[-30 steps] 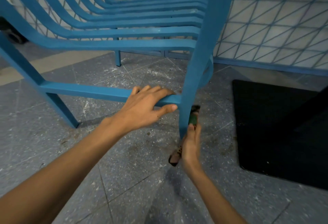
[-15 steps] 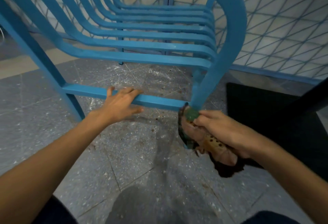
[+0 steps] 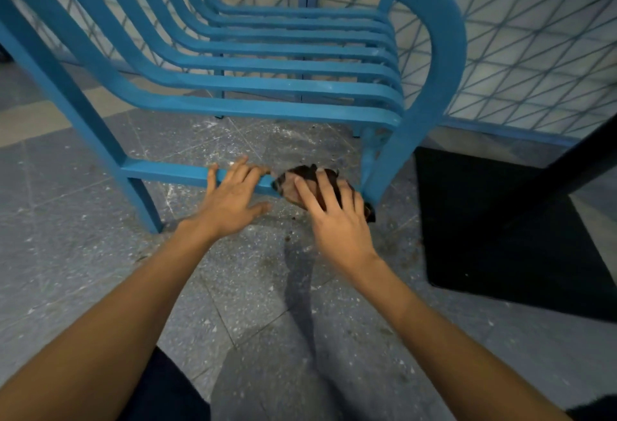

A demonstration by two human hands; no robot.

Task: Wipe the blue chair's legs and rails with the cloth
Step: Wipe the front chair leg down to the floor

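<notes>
The blue chair (image 3: pixel 267 87) with slatted seat fills the upper half of the head view. Its low front rail (image 3: pixel 167 172) runs between the left leg (image 3: pixel 140 200) and the right leg (image 3: pixel 384 167). My left hand (image 3: pixel 233 200) rests on the rail with fingers laid over its top edge. Just to its right, my right hand (image 3: pixel 334 217) presses a dark brown patterned cloth (image 3: pixel 293 183) against the rail's right end with straight, spread fingers. Part of the cloth hangs below the hand beside the right leg.
The grey speckled floor (image 3: pixel 267 287) under the chair carries dust and brown crumbs. A black mat (image 3: pixel 500 237) lies to the right. A dark slanted bar (image 3: pixel 581 160) crosses above it. A tiled wall with a blue base strip (image 3: pixel 500 133) stands behind.
My right hand has moved the cloth from the bottom of the right leg up onto the right end of the front rail. My left hand has stayed on the rail.
</notes>
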